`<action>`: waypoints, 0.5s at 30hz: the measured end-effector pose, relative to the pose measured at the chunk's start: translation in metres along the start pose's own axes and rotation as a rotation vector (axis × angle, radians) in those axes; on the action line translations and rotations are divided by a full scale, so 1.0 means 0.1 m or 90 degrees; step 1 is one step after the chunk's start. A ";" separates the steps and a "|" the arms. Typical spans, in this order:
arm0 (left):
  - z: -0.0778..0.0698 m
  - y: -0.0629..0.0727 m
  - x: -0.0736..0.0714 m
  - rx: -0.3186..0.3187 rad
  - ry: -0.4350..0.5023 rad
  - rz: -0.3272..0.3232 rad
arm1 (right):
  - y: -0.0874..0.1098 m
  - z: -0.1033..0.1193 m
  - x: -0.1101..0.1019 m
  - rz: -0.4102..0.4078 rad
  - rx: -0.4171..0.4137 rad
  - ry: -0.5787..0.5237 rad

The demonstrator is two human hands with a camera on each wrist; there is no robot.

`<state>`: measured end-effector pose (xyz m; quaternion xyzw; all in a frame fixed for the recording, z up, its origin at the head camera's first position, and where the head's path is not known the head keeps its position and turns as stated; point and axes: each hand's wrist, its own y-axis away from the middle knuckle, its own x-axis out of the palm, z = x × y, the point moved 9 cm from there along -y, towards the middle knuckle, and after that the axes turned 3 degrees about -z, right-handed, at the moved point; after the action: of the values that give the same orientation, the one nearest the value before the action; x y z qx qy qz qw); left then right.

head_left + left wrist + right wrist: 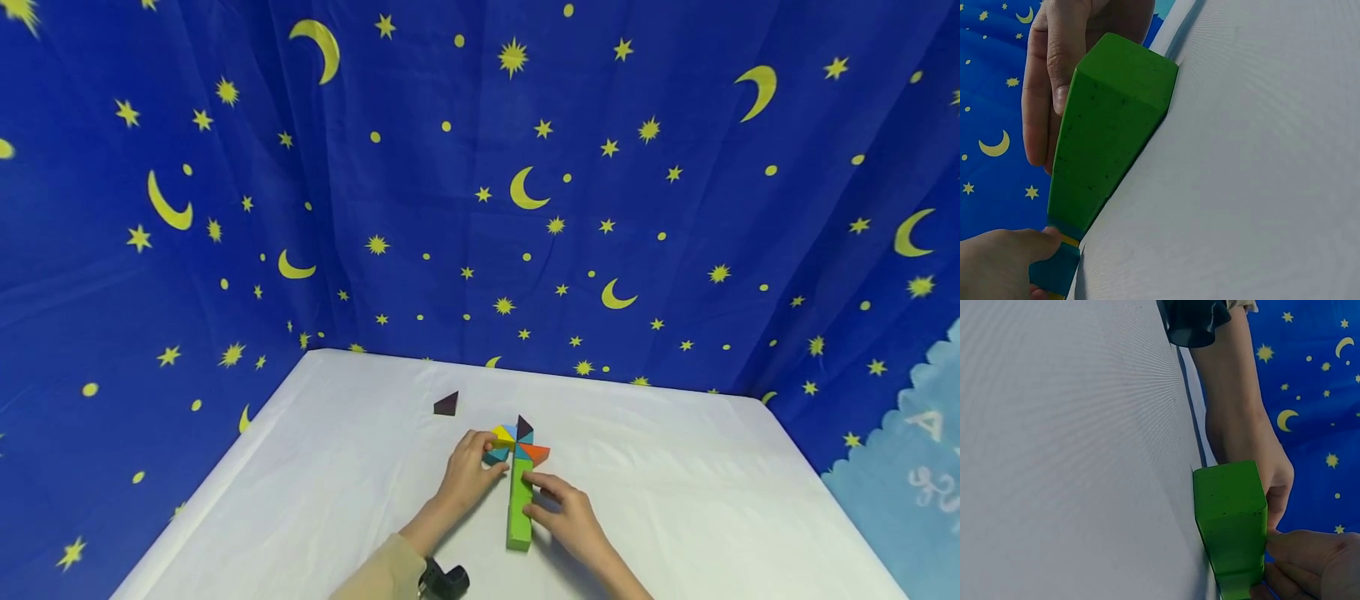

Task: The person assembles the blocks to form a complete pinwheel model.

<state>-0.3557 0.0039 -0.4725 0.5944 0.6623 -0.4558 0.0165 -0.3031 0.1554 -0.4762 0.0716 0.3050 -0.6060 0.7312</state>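
Observation:
A long green block (520, 508) lies on the white table, pointing toward the person. At its far end, small coloured blocks form a pinwheel, among them a yellow block (504, 436), a teal block (496, 456), an orange block (535, 452) and a dark triangular block (524, 428). My left hand (468, 475) bends its fingers round the yellow and teal blocks, thumb close by the green one. In the left wrist view its thumb presses a teal block (1054, 272). My right hand (572, 517) touches the green block's right side with extended fingertips.
A separate dark four-sided block (446, 404) lies farther back, left of the pinwheel. A black device (447, 579) sits at the left wrist, by the beige sleeve (386, 571). Blue curtains (465, 167) with yellow moons and stars rise behind the white table (675, 483).

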 end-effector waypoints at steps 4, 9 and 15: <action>-0.02 0.00 0.03 0.004 0.031 0.022 | 0.03 0.12 -0.04 -0.002 0.002 -0.005; -0.04 0.02 0.04 0.019 0.052 0.046 | 0.02 0.06 -0.02 -0.003 -0.001 -0.017; -0.04 0.00 -0.05 0.048 0.046 -0.016 | 0.00 0.04 -0.01 -0.007 -0.011 -0.029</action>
<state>-0.3520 0.0029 -0.4679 0.6024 0.6522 -0.4588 -0.0354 -0.3020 0.1548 -0.4725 0.0496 0.2940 -0.6087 0.7352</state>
